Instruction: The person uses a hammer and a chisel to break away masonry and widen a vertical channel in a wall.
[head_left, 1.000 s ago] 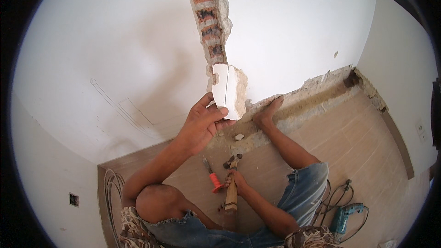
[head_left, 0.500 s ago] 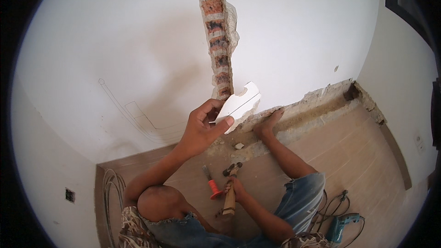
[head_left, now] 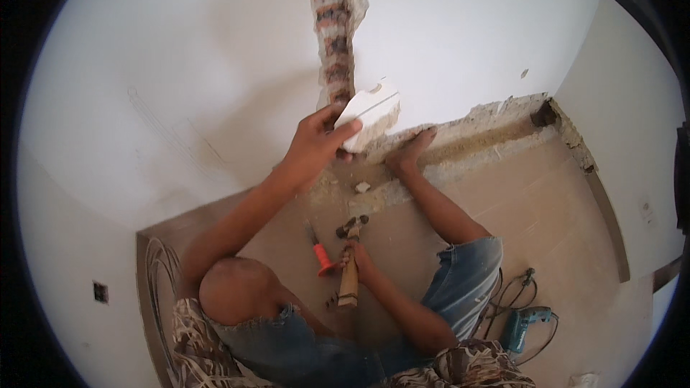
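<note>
Pinched between the thumb and fingers of my left hand [head_left: 320, 140] is a flat white piece of broken plaster [head_left: 368, 115], with a curved notch at its top, a dark line across its face and a rough lower edge. It is held up in front of the wall near the foot of the brick groove. Lower down, my right hand [head_left: 358, 259] is wrapped round the wooden handle of a hammer [head_left: 349, 273], its metal head pointing away from me. Just left of the hammer, a chisel [head_left: 321, 253] with a red grip and hand guard lies on the floor.
A chased groove [head_left: 334, 43] exposes bricks up the white wall. Another trench [head_left: 489, 136] runs along the wall's base, my bare foot [head_left: 413, 149] beside it. A small rubble lump [head_left: 362, 187] lies nearby. A teal power drill [head_left: 521, 327] with cord is at right, coiled cable [head_left: 154, 273] at left.
The whole view has tilted, so the scene sits higher in the picture. My left hand has turned the plaster piece slightly, showing more of its rough edge. The right hand keeps its hold on the hammer.
</note>
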A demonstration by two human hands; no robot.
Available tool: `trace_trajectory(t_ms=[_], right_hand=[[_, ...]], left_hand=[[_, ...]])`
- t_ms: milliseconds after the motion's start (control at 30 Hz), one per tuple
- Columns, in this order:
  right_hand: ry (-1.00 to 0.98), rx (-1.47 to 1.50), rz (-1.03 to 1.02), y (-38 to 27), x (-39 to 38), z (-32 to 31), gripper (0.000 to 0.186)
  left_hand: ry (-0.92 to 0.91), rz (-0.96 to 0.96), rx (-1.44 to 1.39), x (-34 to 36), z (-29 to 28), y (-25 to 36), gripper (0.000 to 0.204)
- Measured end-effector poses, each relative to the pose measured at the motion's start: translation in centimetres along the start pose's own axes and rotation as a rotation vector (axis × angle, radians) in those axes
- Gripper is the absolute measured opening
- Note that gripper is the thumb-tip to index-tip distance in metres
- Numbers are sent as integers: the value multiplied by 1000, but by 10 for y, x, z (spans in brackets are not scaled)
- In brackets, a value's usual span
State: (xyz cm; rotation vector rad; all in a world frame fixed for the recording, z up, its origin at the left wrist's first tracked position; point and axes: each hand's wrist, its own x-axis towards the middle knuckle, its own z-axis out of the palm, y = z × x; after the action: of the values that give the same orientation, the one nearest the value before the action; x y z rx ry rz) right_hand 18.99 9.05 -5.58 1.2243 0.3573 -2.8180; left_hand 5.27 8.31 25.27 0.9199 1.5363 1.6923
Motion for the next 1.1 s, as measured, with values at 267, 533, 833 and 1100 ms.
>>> trace_trajectory(t_ms=[267, 533, 833, 1100], right_hand=[[-52, -26, 59, 7, 12, 0, 19], [18, -47, -19, 12, 4, 5, 16], [37, -285, -61, -13, 16, -17, 21], [-88, -690, -950, -70, -109, 73, 32]], left_hand=[[-29, -304, 1031, -19, -152, -252, 70], [42, -807, 322, -157, -102, -338, 42], [187, -647, -176, -119, -81, -271, 32], [82, -402, -618, -56, -81, -206, 19]])
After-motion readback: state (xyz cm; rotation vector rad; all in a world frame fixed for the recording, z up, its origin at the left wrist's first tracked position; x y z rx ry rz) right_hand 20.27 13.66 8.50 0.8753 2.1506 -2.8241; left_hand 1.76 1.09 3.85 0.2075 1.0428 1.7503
